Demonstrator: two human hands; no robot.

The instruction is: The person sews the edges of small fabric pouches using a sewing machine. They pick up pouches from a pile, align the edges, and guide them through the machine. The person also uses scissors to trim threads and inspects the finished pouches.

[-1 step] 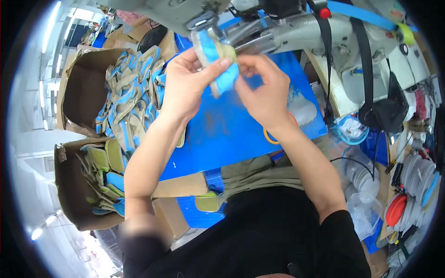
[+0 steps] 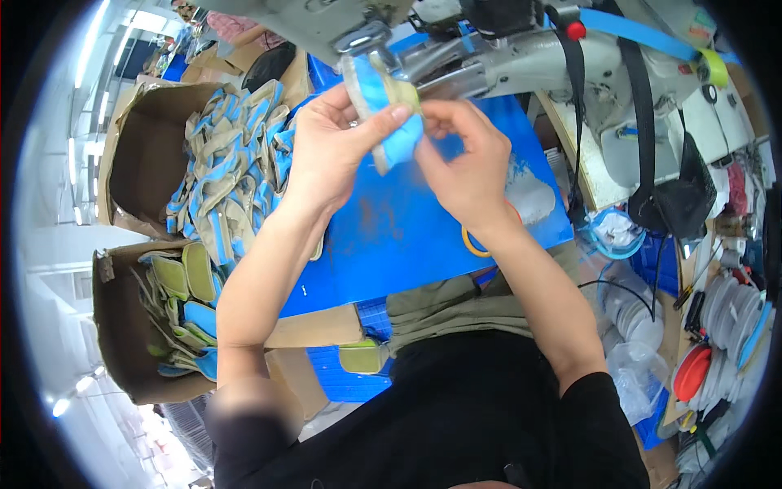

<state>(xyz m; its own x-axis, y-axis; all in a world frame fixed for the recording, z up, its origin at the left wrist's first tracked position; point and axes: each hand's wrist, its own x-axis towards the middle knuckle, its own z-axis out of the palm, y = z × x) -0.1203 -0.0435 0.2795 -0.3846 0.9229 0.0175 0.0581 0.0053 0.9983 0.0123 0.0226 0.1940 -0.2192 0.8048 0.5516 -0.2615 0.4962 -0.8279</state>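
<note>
While left fingers (image 2: 386, 123) pinch a blue-and-beige fabric piece (image 2: 401, 147), whether right fingers (image 2: 461, 116) grip it is unclear.

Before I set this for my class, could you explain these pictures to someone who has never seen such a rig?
There is no robot here: a wide camera worn on a person's head looks down at their own bare hands, and its lens bends straight edges. The left hand pinches a blue and beige fabric piece; the right hand is at its right edge, too blurred to tell its grip. Beyond them is a grey machine, apparently for sewing. Beneath is a blue table, with an orange ring toward its near edge. At the left are a heap of beige and blue pieces and a cardboard box holding green and blue ones.
</note>
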